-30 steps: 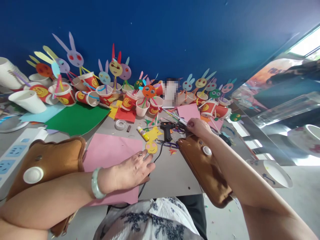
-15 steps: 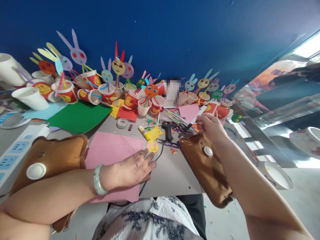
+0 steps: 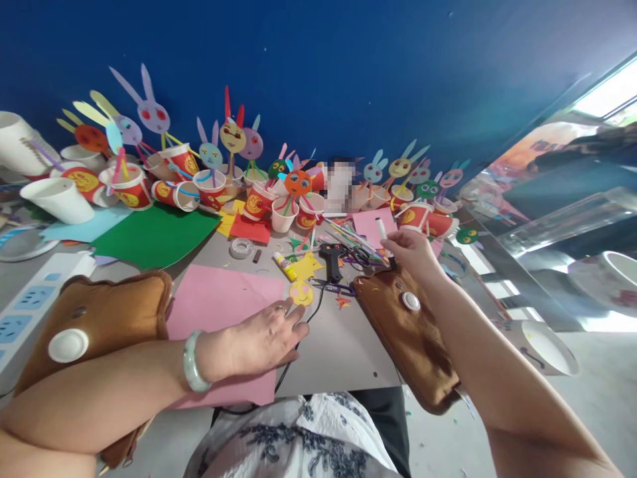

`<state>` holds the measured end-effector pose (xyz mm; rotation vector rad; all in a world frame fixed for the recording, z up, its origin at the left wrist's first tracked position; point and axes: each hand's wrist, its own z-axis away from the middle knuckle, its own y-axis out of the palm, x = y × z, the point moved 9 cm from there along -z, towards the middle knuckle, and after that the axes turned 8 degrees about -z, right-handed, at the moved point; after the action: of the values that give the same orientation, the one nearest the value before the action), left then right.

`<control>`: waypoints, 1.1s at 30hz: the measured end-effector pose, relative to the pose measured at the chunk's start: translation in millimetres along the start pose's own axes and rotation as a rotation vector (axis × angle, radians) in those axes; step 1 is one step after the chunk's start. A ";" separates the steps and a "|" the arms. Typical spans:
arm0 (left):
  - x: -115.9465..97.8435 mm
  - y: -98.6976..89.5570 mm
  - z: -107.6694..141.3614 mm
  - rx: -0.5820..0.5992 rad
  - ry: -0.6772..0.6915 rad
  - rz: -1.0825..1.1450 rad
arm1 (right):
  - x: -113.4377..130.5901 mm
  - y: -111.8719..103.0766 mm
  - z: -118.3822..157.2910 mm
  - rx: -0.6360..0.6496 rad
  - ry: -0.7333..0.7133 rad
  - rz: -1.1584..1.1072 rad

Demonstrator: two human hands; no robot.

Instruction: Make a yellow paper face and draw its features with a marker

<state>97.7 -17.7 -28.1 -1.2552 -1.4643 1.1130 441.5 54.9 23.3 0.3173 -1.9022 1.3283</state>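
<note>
Facing a blue wall [image 3: 298, 60], seated at a grey table [image 3: 343, 358] with a pink sheet [image 3: 223, 292] and a brown pouch [image 3: 383, 328]. Resting palm down across the sheet's right edge with the left hand [image 3: 261, 337], fingers loosely spread and a little bent, gripping nothing visible. Leaving a yellow disc [image 3: 301, 292] in place at those fingertips, as 1 second ago. Now pinching, with the curled fingers of the right hand [image 3: 409, 252], a white pen [image 3: 381, 230]: raised above the clutter reached into 1 second ago, so seemingly picked out, but not yet brought to the disc. Tilted the opposite way 0.5 seconds ago; now steep along its long axis, leaning slightly left going up from the fingers, with its small dark end pointing toward the wall.
</note>
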 end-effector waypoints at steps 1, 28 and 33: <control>0.2 0.5 0.3 -0.003 -0.005 -0.008 | -2.0 6.7 0.5 0.045 0.005 0.024; -0.3 16.4 1.1 0.045 -0.018 0.021 | -2.3 20.2 -71.5 0.212 -0.057 0.561; -3.7 24.3 0.5 0.053 0.019 -0.051 | 3.5 15.3 -71.4 0.184 -0.126 0.495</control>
<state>102.4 -19.4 -52.2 -1.1828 -1.4355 1.0961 462.4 124.9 26.1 0.0145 -2.0472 1.8524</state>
